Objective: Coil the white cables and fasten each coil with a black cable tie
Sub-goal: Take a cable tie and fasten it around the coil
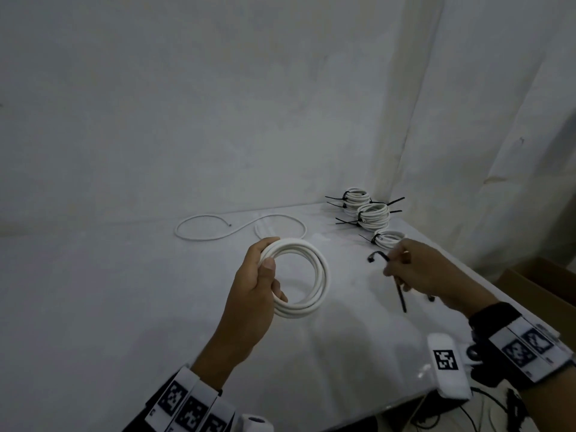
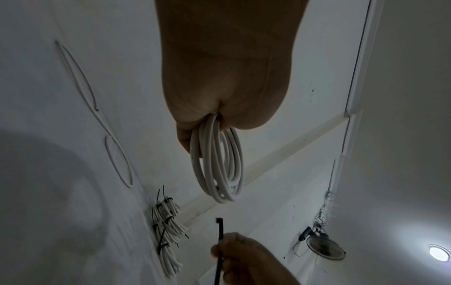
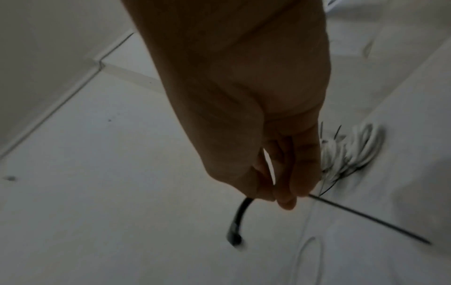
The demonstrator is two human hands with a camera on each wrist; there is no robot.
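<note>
Gripping the white coil (image 1: 307, 277), the left hand (image 1: 255, 286) curls tight — right hand (image 1: 427, 269) pinches a black cable tie (image 1: 393, 277)

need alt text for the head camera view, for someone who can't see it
A left hand holds a white cable coil above a white table while the right hand pinches a black cable tie. Behind lie tied coils and a loose cable.

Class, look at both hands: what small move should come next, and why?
Probably the right hand brings its black cable tie across to the white cable coil and threads it through the ring. The left hand grips the coil, which bears no tie, and the tie hangs free, apart from it.
</note>
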